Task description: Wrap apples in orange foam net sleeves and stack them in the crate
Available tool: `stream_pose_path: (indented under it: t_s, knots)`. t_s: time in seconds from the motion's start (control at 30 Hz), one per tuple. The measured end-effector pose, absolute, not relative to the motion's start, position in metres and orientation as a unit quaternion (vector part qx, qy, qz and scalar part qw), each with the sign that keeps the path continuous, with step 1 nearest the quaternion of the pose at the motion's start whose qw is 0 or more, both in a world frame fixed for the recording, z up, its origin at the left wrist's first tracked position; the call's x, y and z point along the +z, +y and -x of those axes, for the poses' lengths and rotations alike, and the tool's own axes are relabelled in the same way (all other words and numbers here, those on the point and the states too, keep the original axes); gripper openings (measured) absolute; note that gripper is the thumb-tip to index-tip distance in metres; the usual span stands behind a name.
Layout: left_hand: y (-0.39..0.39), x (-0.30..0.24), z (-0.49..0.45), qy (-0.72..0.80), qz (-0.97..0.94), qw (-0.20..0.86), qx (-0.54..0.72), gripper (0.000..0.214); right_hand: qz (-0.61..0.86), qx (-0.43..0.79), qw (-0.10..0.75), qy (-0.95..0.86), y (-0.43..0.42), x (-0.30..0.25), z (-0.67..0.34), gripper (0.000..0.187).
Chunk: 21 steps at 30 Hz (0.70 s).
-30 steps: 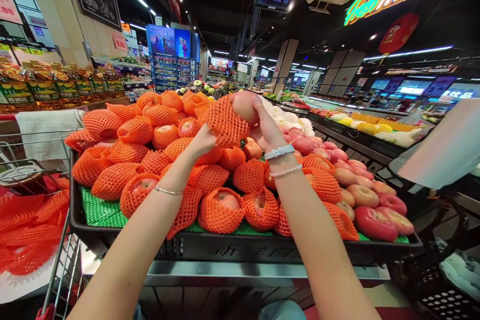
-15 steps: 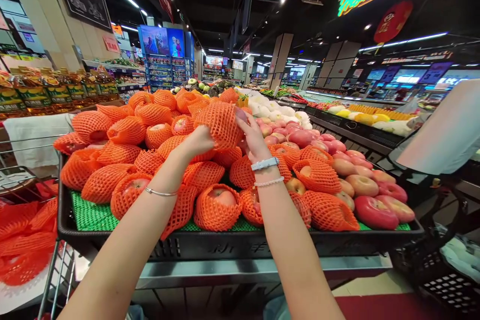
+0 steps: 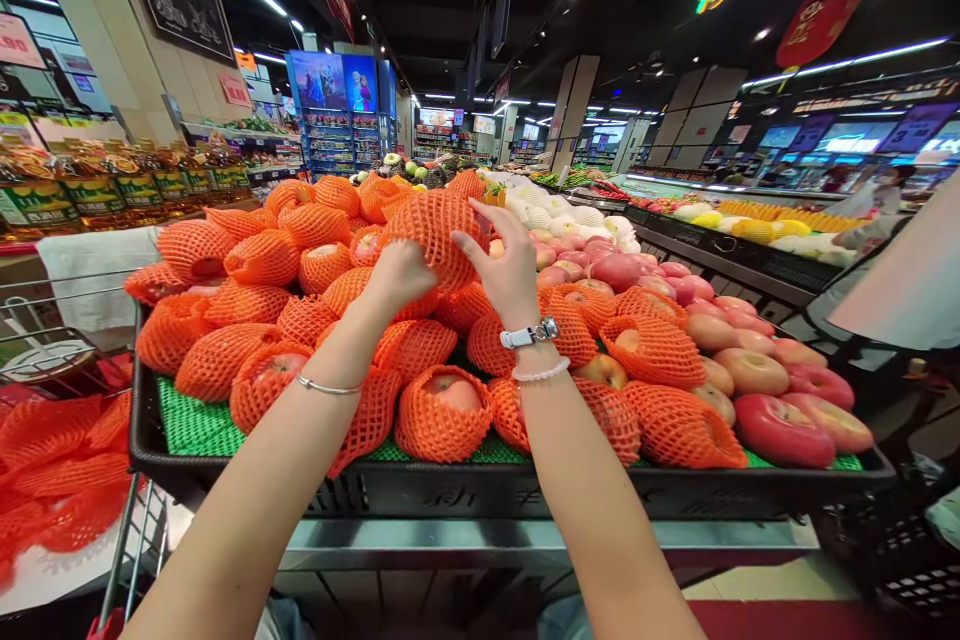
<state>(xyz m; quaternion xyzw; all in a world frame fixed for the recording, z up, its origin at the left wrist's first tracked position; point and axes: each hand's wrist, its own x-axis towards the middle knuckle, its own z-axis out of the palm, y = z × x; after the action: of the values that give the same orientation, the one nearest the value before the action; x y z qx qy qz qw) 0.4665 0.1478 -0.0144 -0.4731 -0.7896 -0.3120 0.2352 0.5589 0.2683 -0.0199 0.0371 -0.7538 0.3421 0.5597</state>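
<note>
An apple in an orange foam net sleeve (image 3: 433, 225) is raised over the front of the apple display. My left hand (image 3: 405, 272) is closed around the sleeve's lower left side, its fingers mostly hidden. At the sleeve's right end, my right hand (image 3: 511, 260) has its thumb and fingers spread, with the tips at the net's edge. Below both hands are more sleeved apples (image 3: 444, 410) on a green mesh liner (image 3: 196, 420) in a black crate (image 3: 480, 490). Bare red apples (image 3: 784, 428) fill the crate's right side.
To the left, a wire cart (image 3: 142, 530) stands beside a pile of loose orange net sleeves (image 3: 60, 460). A white cloth (image 3: 94, 280) hangs behind it, near bottled oil (image 3: 90, 190). White-sleeved fruit (image 3: 555, 210) lies behind the apples. A large white roll (image 3: 900, 260) is at right.
The apple's bare end that showed by my right fingers is now out of sight inside the sleeve. My right hand has opened and turned at the wrist. The view has shifted slightly.
</note>
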Motion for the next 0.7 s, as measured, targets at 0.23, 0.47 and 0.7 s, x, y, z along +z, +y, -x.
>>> stream_pose_path:
  t_s: [0.23, 0.47, 0.7]
  knots:
    - [0.148, -0.011, -0.475, -0.829, 0.445, 0.252, -0.227, 0.016, 0.018, 0.421, 0.588, -0.691, 0.267, -0.019, -0.558, 0.024]
    - [0.150, -0.009, -0.482, -0.794, 0.476, 0.250, -0.284, 0.029, 0.055, 0.520, 0.545, -0.656, 0.299, -0.023, -0.551, 0.036]
    - [0.158, -0.014, -0.482, -0.745, 0.484, 0.202, -0.412, 0.029, 0.065, 0.552, 0.550, -0.624, 0.303, -0.027, -0.548, 0.046]
